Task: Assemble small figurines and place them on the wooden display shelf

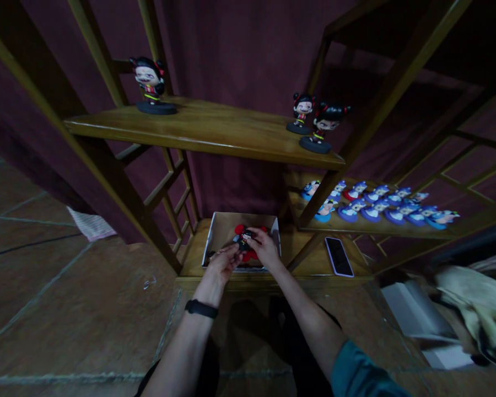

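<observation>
Black-haired, dark-bodied, plastic-looking figurine (247, 237) sits between our left hand (224, 259) and right hand (265, 248), both closed on it, inside or just above the open white-edged cardboard box (221, 229). We judge it light, stiff, slightly slippery; its sturdy body offers us the safest hold.

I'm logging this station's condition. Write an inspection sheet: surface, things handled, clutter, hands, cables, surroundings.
Surface: wooden bottom shelf, bearing an open box.
Things handled: figurine at the box; red material by it, details unclear.
Clutter: phone on the same shelf, right of the box.
Hands: left hand and right hand both gripping the figurine.
Cables: dark cable-like line on the floor at left.
Surroundings: dark curtain behind; other figurines on higher shelves; pale boxes on the floor at right.
</observation>
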Action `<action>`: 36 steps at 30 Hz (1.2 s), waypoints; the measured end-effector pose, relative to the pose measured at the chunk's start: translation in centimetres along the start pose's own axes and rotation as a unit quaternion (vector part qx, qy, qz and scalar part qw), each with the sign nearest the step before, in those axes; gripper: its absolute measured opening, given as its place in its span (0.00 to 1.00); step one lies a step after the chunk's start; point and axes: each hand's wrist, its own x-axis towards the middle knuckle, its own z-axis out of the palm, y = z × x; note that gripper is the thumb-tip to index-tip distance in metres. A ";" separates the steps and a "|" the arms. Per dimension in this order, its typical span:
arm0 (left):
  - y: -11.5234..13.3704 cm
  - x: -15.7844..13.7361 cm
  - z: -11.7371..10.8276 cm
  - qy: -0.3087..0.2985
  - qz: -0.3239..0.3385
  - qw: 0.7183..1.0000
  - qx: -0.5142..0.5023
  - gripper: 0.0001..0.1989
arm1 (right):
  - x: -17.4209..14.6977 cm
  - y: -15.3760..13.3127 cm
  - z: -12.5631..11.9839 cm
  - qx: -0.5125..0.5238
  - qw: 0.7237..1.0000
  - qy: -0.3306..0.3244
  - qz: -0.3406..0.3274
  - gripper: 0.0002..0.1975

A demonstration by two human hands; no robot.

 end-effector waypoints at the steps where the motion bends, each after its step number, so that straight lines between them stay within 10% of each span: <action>1: 0.1 0.0 -0.1 0.005 -0.003 1.000 0.003 0.02 | 0.0 0.2 0.2 -0.006 1.000 0.006 -0.004 0.19; 12: 1.1 0.0 -1.0 0.073 0.031 0.993 0.083 0.03 | -1.2 0.0 3.3 -0.169 0.982 0.027 -0.076 0.15; 36: 0.4 -0.1 -2.1 0.176 0.046 0.980 0.078 0.05 | -2.1 1.1 5.1 -0.226 0.974 0.035 -0.001 0.14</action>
